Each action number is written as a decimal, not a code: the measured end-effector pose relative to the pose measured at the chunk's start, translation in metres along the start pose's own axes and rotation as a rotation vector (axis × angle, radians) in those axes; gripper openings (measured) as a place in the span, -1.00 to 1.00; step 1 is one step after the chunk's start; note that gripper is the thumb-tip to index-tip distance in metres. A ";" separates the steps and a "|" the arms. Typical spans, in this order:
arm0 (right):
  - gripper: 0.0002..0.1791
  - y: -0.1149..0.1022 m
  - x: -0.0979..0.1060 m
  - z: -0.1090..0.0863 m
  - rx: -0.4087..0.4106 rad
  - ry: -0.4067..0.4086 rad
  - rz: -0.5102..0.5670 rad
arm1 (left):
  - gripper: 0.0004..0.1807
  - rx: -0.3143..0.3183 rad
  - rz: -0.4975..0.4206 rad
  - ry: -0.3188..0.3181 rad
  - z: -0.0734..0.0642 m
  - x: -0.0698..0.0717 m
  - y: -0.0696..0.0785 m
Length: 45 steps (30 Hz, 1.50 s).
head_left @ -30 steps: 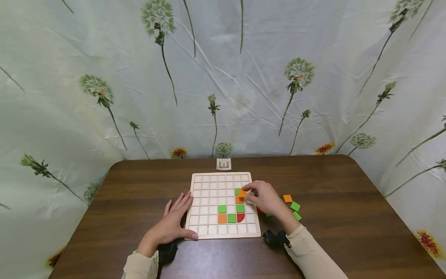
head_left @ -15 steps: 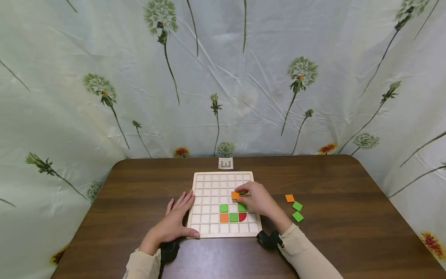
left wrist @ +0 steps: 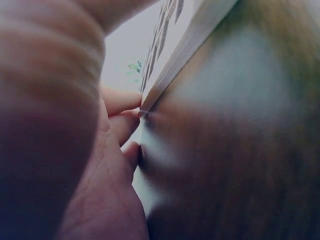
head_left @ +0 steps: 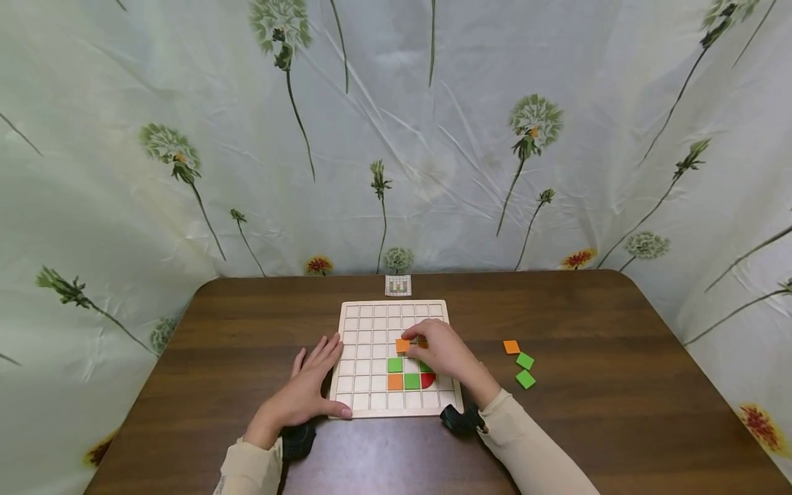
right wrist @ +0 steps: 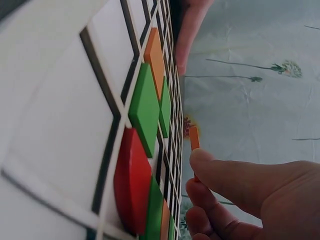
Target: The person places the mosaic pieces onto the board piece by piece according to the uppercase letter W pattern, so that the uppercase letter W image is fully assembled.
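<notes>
My right hand pinches an orange square tile between thumb and fingertips, raised over the gridded wooden board; the right wrist view shows this tile edge-on. In the board's cells lie a green tile, an orange tile, another green tile and a red piece with one rounded corner. More tiles are partly hidden by the right hand. My left hand rests along the board's left side, fingers spread, thumb at the near left corner.
Right of the board lie a loose orange tile and two green tiles, one just beyond the other. A small printed grid card lies at the table's back edge, before a flowered curtain.
My right hand has carried the orange tile leftward across the board, from above the right-hand tiles to the column of the left green tile. The left hand has stayed on the board's edge.
</notes>
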State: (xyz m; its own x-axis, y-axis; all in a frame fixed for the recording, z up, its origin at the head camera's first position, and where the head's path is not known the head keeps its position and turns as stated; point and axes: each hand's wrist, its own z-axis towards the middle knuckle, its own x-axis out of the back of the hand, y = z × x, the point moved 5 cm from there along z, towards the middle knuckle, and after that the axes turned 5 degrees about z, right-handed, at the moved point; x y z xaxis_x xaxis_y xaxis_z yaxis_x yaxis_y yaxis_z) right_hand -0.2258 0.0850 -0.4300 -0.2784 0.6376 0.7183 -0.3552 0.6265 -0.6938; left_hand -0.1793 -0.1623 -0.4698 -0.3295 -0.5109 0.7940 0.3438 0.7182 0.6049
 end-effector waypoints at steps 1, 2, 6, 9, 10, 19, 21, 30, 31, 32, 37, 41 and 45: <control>-0.76 -0.001 -0.001 0.001 0.000 -0.003 -0.001 | 0.36 0.000 -0.001 0.000 0.000 0.000 0.000; -0.76 -0.002 -0.001 0.001 0.000 -0.006 0.000 | 0.37 0.002 0.000 -0.003 0.000 0.000 0.000; -0.76 -0.004 -0.003 0.002 0.012 -0.009 0.004 | 0.37 0.003 0.002 -0.007 0.001 0.001 0.000; -0.76 -0.003 -0.005 0.003 0.014 -0.013 0.007 | 0.37 0.004 0.005 -0.014 0.000 0.001 0.000; -0.76 -0.003 -0.006 0.003 0.013 -0.014 0.011 | 0.37 0.004 0.006 -0.018 0.000 0.001 0.000; -0.74 -0.004 -0.009 0.005 0.009 -0.026 0.004 | 0.36 0.006 -0.008 -0.016 0.001 -0.002 0.000; -0.74 -0.004 -0.010 0.006 0.005 -0.026 -0.007 | 0.36 0.007 -0.008 -0.017 0.001 -0.002 0.000; -0.75 -0.006 -0.014 0.008 0.021 -0.026 -0.023 | 0.34 0.009 -0.008 -0.018 -0.001 -0.001 0.001; -0.75 -0.006 -0.014 0.009 0.024 -0.024 -0.028 | 0.35 0.012 -0.007 -0.021 -0.001 -0.001 0.001; -0.75 -0.006 -0.015 0.009 0.024 -0.023 -0.029 | 0.35 0.015 -0.006 -0.022 -0.001 -0.001 0.001; -0.76 -0.005 -0.016 0.009 0.004 -0.027 -0.017 | 0.36 0.020 -0.007 -0.024 -0.001 -0.002 0.000; -0.75 -0.006 -0.016 0.008 0.004 -0.025 -0.024 | 0.36 0.018 -0.012 -0.022 0.000 -0.003 0.000; -0.74 -0.005 -0.014 0.008 0.005 -0.016 -0.017 | 0.36 0.014 -0.015 -0.019 0.001 -0.003 0.000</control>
State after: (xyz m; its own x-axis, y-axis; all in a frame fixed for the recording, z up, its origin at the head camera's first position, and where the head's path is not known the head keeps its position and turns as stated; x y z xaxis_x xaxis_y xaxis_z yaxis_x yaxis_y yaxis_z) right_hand -0.2272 0.0695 -0.4359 -0.2861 0.6196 0.7309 -0.3648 0.6349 -0.6810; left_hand -0.1791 -0.1604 -0.4725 -0.3513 -0.5126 0.7834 0.3266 0.7171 0.6157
